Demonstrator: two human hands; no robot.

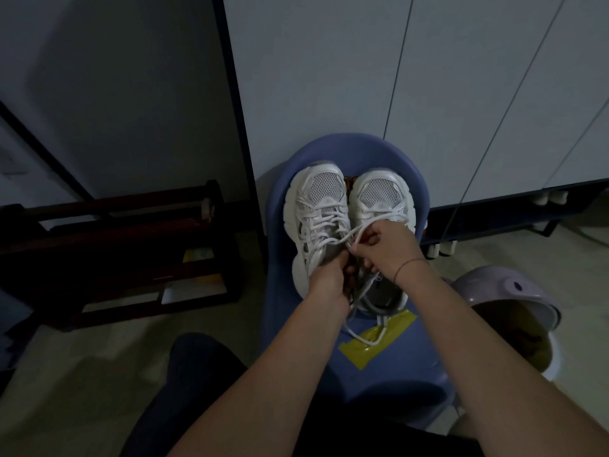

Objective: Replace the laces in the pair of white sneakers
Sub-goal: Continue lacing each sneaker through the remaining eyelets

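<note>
A person's right hand (389, 249) pinched a white lace (342, 240) above the right sneaker (379, 196). The strand ran taut across to the left sneaker (316, 219). The left hand (329, 275) was closed, fingers curled, at the collars where the two shoes met; whether it gripped shoe or lace could not be told. The pair stood side by side, touching, toes pointing away from the person, on the seat of a blue plastic chair (273, 225). A loose lace end (362, 339) trailed onto a patch of yellow tape (365, 352) on the seat. A dark wooden rack (115, 232) stood to the left and a lilac tub (507, 291) to the right.
</note>
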